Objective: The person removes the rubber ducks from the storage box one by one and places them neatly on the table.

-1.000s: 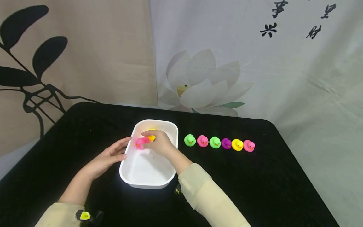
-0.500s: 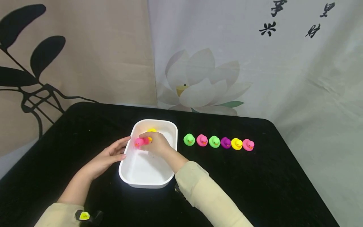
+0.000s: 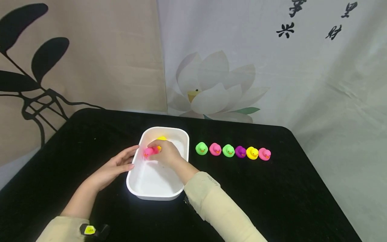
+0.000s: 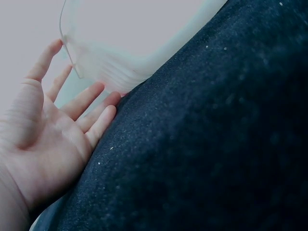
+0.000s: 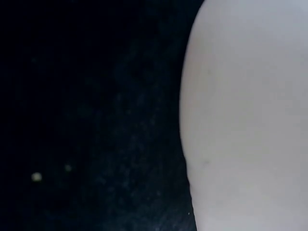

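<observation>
In the head view a white plastic tub [image 3: 158, 181] stands on the black-covered table. My right hand [image 3: 167, 153] reaches into its far left part, where fingers and thumb pinch a pink rubber duck [image 3: 147, 152] near the tub's left wall. The hand partly covers that duck. Behind the fingers shows a yellow duck [image 3: 161, 138], and more yellow peeks out beside the pink one. My left hand [image 3: 116, 164] lies along the outside of the tub's left wall, thumb at the rim. From the left wrist the same hand [image 4: 53, 125] appears with fingers spread, fingertips against the tub [image 4: 120, 72].
Right of the tub, small rubber ducks stand in a row: a green duck [image 3: 201, 148], a pink duck [image 3: 215, 149], another green duck [image 3: 228, 151], a purple duck [image 3: 240, 152], a yellow duck [image 3: 252, 153] and a pink duck [image 3: 264, 154]. A printed curtain [image 3: 211, 33] hangs behind the table.
My right hand has shifted slightly left inside the tub, still on the pink duck. The left hand stays at the tub's wall, and the row of ducks is unchanged.
</observation>
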Tool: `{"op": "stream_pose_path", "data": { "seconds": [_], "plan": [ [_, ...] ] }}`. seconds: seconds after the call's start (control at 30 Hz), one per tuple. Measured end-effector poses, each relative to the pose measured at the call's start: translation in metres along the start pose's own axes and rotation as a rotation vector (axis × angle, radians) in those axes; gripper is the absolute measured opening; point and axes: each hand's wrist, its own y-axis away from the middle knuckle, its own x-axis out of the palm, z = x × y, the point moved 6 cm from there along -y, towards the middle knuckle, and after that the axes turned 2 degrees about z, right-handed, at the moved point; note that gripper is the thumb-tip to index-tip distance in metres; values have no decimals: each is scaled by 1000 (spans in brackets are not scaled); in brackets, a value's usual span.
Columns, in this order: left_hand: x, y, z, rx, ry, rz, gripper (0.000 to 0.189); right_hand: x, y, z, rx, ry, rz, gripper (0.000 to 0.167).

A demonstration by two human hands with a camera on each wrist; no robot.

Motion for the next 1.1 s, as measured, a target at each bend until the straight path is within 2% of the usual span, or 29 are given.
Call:
{"op": "stream_pose_path", "data": {
  "seconds": [0.33, 0.53, 0.83, 1.1],
  "plan": [
    [-2, 2, 0, 12, -6, -1, 66, 0, 1, 3, 2, 46, -22, 33],
    [0, 2, 0, 13, -3, 0, 66, -2, 4, 3, 1, 20, -27, 31],
    [1, 2, -1, 12, -11, -3, 67, -10, 12, 11, -92, -61, -44, 32],
    [0, 1, -1, 9, -7, 0, 67, -21, 25, 20, -194, -139, -94, 32]
  ]
}}
